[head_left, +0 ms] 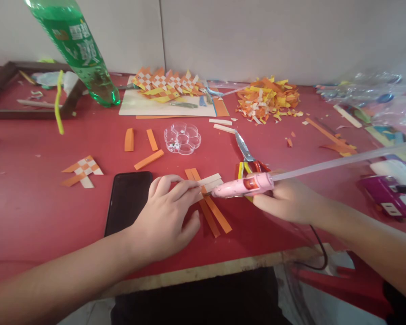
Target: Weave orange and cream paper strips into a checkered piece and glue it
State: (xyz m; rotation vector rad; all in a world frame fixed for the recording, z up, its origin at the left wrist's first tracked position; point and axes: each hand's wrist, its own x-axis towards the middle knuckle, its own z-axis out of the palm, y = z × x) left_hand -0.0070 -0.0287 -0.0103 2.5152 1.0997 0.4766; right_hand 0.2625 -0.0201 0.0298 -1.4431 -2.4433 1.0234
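Observation:
My right hand [287,198] is closed around a pink hot glue gun [237,186] with a long clear glue stick [345,160] standing out of its back. The nozzle points left, at crossed paper strips. My left hand [172,203] lies stretched over their left side, fingertips pressing on them and thumb apart. Two orange strips [216,214] run slantwise toward me, crossed by white strips [211,181]; the crossing is partly hidden by my fingers. Behind the glue gun lie scissors [244,145], their red and yellow handles partly covered.
A black phone [126,198] lies beside my left hand. Further left is a woven paper fish [84,170]. Behind are loose orange strips [149,159], a clear flower-shaped tray [190,146], a green bottle [84,54] and a paper scrap pile [270,97]. A purple power adapter [389,196] sits right.

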